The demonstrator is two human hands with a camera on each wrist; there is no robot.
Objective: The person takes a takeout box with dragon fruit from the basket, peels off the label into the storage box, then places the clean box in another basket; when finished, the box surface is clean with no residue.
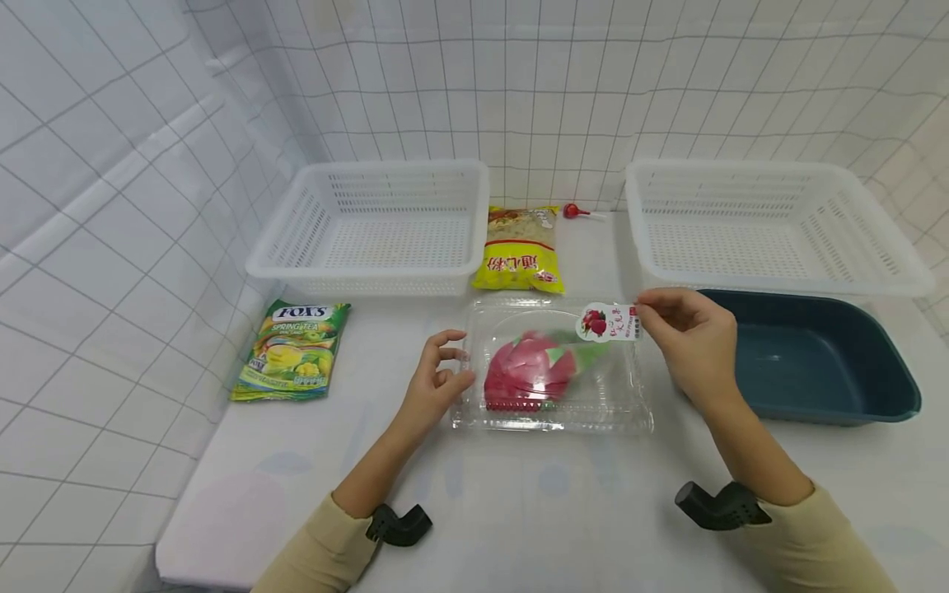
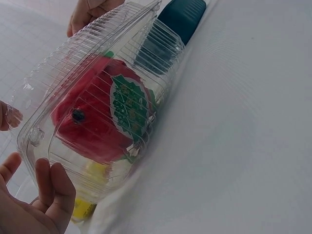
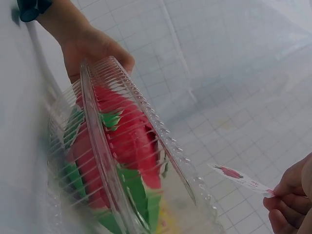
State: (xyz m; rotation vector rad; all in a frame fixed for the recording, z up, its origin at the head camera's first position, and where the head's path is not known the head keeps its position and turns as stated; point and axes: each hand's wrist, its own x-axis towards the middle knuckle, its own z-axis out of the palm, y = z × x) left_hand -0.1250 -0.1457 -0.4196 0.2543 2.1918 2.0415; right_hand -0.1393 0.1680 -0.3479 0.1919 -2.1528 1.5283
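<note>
On the white worktop [image 1: 534, 511], midway between two beige-sleeved arms, a clear plastic box [image 1: 615, 383] is lying with a pink-red dragon fruit [image 1: 526, 371] inside, whose green tips are pointing to the right. On the fruit's side, a green sticker [image 2: 129, 107] is showing through the ribbed wall in the left wrist view. At the box's left edge, the left hand [image 1: 437, 371] is gripping the plastic, its thumb and fingers bending round the rim. Over the right part of the top, the right hand [image 1: 693, 342] is pinching one end of a white label [image 1: 608, 322] between thumb and forefinger; a picture of red fruit is showing on it, and in the right wrist view the label is hanging above the box, apart from it. Just beside the right hand, a dark teal basin [image 1: 801, 362] is standing in front of the right white basket [image 1: 749, 247]. Well to the left, a green FOX'S packet [image 1: 294, 350] is lying near the left white basket [image 1: 404, 239]. Between the baskets, a yellow bag [image 1: 519, 251] is resting just behind the box, and a red lollipop [image 1: 574, 212] is lying near its upper right corner.
</note>
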